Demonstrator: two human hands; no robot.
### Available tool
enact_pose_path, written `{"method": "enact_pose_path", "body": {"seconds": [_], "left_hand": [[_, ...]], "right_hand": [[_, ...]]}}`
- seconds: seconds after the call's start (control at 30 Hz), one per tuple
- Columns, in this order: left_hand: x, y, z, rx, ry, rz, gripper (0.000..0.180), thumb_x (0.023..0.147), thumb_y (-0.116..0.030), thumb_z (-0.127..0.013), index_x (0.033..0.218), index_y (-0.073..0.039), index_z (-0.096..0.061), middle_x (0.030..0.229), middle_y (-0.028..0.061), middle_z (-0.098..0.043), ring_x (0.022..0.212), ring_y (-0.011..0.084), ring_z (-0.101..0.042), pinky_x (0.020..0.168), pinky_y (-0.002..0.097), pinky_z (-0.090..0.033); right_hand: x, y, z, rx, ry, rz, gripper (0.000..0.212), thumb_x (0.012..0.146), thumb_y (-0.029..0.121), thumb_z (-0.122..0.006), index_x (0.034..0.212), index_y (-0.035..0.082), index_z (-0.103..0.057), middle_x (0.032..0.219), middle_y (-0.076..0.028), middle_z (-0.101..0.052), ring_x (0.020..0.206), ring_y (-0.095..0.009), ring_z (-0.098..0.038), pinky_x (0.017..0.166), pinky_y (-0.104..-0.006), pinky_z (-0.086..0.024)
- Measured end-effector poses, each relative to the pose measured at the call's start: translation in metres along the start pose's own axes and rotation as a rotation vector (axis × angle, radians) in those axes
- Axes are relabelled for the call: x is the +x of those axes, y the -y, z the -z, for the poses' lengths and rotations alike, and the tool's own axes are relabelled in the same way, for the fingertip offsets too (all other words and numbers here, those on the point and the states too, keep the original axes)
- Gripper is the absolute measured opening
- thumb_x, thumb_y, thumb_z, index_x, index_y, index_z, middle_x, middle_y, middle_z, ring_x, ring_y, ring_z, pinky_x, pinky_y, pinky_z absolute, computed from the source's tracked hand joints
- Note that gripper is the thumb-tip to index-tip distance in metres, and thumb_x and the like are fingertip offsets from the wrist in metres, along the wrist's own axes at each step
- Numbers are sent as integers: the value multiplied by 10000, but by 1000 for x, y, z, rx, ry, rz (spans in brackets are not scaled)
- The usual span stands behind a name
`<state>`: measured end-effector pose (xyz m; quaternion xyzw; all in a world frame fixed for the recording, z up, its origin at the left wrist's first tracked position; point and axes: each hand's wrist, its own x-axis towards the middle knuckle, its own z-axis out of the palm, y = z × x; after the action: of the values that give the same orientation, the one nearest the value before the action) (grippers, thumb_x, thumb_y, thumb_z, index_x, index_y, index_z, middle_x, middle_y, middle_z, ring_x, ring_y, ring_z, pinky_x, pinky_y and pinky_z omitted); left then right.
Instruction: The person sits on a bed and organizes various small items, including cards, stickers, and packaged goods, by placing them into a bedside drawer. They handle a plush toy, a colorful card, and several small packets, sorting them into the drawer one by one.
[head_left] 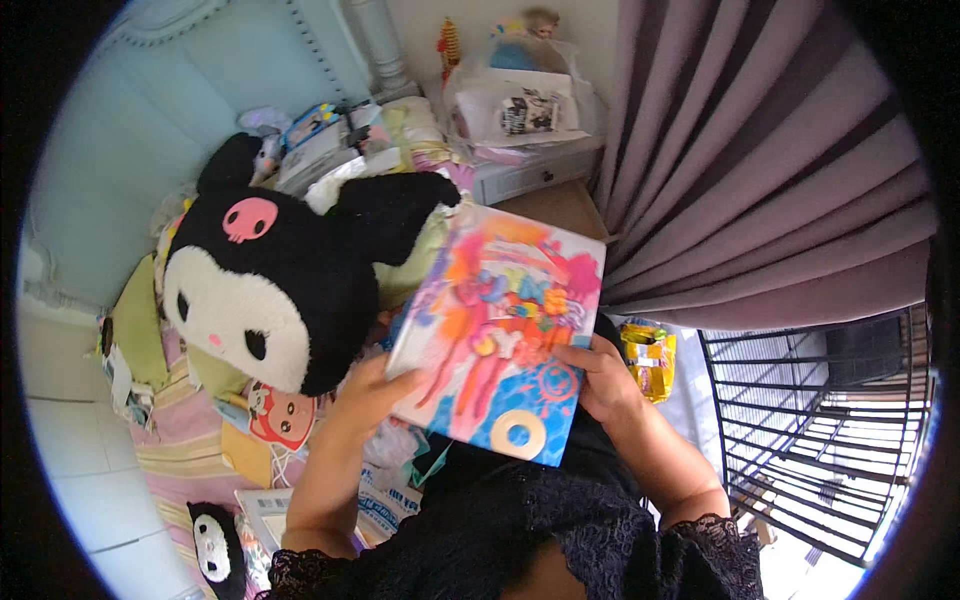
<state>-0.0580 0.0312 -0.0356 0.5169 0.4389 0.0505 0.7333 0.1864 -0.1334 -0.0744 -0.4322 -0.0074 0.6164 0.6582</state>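
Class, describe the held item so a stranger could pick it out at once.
Find the large black-and-white plush toy left of centre. Just to its right, the left hand and right hand hold a flat, book-like item between them. Unlike the toy, it is rectangular and bright, its pink, orange and blue front showing a pale ring near the lower edge.

A pale blue padded headboard edged with studs backs the bed, spread with striped pink sheets. Beside it, a white nightstand stands against a cream wall. Mauve-grey curtains hang at right; white tiles show at left; bright daylight fills the lower right.
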Motion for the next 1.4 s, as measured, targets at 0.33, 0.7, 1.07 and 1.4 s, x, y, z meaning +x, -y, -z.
{"method": "enact_pose_path", "body": {"seconds": [0.33,0.7,1.07,1.4], "left_hand": [[272,28,-76,-123,-267,1,606,838,-450,-640,1238,-31,-464,1050,119,-605,913,172,-582,738,344,-490],[307,80,-86,-200,-184,24,298,893,-285,-615,1067,-50,-562,952,65,-610,807,153,-616,604,261,-491],[313,72,-79,-275,-141,118,322,869,-231,-648,1095,-33,-534,971,134,-638,790,204,-653,558,267,-508],[312,68,-76,-209,-97,146,308,882,-145,-616,1143,-28,-501,1003,167,-646,818,245,-660,572,305,-523]], "right_hand": [[211,37,136,324,-602,118,441,853,-34,-537,1275,5,-417,1165,-167,-551,997,-304,-588,884,-444,-495],[430,-6,245,384,-927,206,458,809,-25,-584,1240,57,-452,1076,-129,-570,855,-242,-594,686,-362,-494],[524,-64,303,401,-846,191,375,797,27,-646,1147,69,-516,936,-85,-597,701,-185,-583,491,-303,-446],[536,-72,324,467,-444,-62,256,886,124,-556,1137,77,-537,1009,-70,-591,845,-208,-584,674,-345,-526]]}}
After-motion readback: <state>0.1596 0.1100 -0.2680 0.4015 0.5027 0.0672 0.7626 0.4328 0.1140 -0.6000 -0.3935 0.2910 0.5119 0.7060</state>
